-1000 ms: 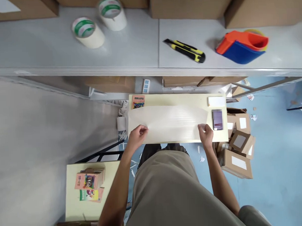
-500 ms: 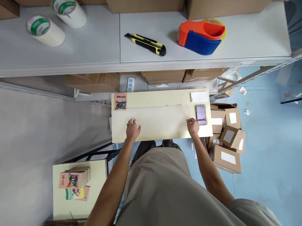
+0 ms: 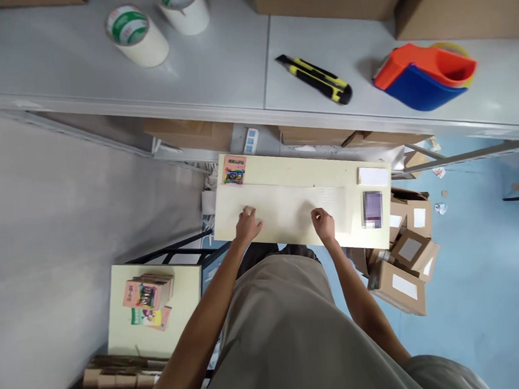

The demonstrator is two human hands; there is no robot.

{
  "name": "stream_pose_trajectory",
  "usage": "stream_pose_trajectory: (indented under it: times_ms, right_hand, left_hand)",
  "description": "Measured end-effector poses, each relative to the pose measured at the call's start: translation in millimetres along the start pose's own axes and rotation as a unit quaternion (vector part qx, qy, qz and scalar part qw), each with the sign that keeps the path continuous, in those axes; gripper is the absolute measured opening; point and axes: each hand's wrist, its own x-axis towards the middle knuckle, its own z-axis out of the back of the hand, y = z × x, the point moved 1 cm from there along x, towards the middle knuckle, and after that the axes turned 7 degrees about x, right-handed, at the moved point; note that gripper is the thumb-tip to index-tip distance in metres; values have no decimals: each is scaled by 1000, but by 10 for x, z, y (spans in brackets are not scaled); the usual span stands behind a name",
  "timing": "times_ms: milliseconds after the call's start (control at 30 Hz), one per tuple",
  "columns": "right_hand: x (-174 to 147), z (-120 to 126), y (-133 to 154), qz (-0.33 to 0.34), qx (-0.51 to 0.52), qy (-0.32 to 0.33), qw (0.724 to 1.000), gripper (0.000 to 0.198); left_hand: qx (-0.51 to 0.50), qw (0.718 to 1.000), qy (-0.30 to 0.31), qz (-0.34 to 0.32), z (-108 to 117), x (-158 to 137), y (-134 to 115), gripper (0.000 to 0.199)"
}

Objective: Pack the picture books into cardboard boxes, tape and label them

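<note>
A long pale sheet (image 3: 281, 204) lies flat along the cream table (image 3: 279, 166), almost the same colour as the tabletop. My left hand (image 3: 248, 224) rests over its left part, fingers apart. Toward the right part of the sheet, my right hand (image 3: 324, 224) is closed, thumb and fingertips pressed together; what they pinch, if anything, is too small to make out. A pink booklet (image 3: 234, 170) with a colourful picture lies at the table's far left corner. On the right are a white slip or pad (image 3: 373, 176) and a phone (image 3: 372, 209) with a blurred-out screen.
Above the table, a grey shelf (image 3: 228, 69) holds tape rolls (image 3: 147, 44), a utility knife (image 3: 314, 77) and an orange-blue tape dispenser (image 3: 424, 75). Labelled cartons (image 3: 403, 285) are piled at right. A side table (image 3: 122, 338) at left carries stacked books (image 3: 146, 294).
My right hand has moved left across the sheet, away from the phone, still closed. My left hand stays over the left part. The whole view has shifted and tilted slightly.
</note>
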Motion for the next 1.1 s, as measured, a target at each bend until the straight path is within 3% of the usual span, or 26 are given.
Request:
stream_pose_trajectory:
  times_ms: [133,267,367,467,633,833,1000,1100]
  right_hand:
    - [70,-822,542,3,80,110,991,19]
    - [221,-1638,1102,-26,130,190,973,31]
    - [412,-2130,1399,-48,133,200,970,45]
    - [613,-2471,1541,-100,135,176,970,51]
    - [788,-2698,1535,-190,155,126,961,62]
    - [781,-2732,1498,-214,195,109,951,66]
    - [796,-2770,1476,-216,200,102,950,68]
    - [802,-2762,1467,-217,214,101,947,67]
  left_hand:
    - [-32,999,21,-23,91,-2,160,50]
    - [-92,994,43,-47,204,91,412,43]
    - [-171,981,75,-45,283,253,633,34]
    - [-221,969,100,-42,351,447,840,23]
    - [-227,970,78,-40,550,787,1122,18]
    - [-159,983,-83,46,897,1333,1164,32]
    - [-159,979,-69,110,972,1674,1077,39]
    - [-207,971,-67,96,976,1759,1114,22]
